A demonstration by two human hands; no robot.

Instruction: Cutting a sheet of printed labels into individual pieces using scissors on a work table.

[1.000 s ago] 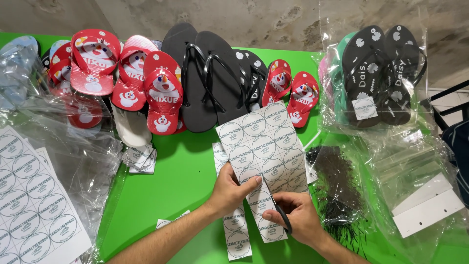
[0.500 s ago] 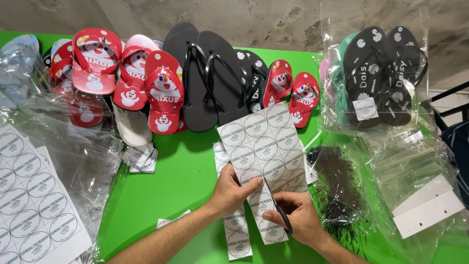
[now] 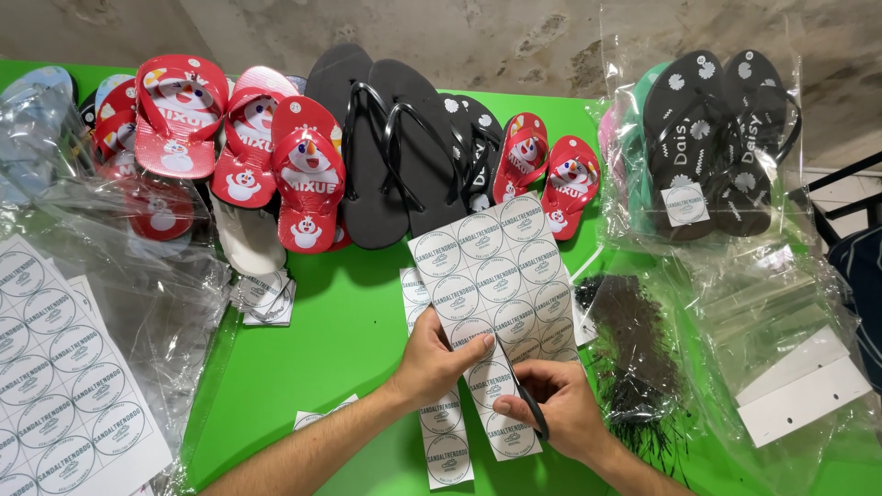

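A white sheet of round labels [image 3: 496,276] stands tilted up in the middle of the frame, just below centre, over the green table [image 3: 303,367]. The left hand [image 3: 436,360] pinches its lower left edge, thumb on the front face and fingers closed behind it. The right hand [image 3: 556,409], lower and to the right, is closed around black-handled scissors [image 3: 528,404], whose blades reach up into the bottom edge of the sheet; whether the blades are open or shut cannot be told. Below the hands, narrow cut strips of labels [image 3: 447,441] lie flat on the table.

Directly behind the sheet, toward the top of the frame, lie black flip-flops [image 3: 395,156], with a small red pair [image 3: 547,174] at their right just touching the sheet's upper corner in the view. Red flip-flops with snowman prints [image 3: 248,147] crowd the upper left. At the right of the sheet sits a heap of thin black plastic fasteners [image 3: 634,349]. In the upper right, black flip-flops with daisy prints [image 3: 717,138] lie in a clear bag, and white card hangers [image 3: 799,386] rest in clear wrapping at the right edge. At the lower left, another full label sheet [image 3: 55,367] lies beside crumpled clear plastic bags [image 3: 147,285].
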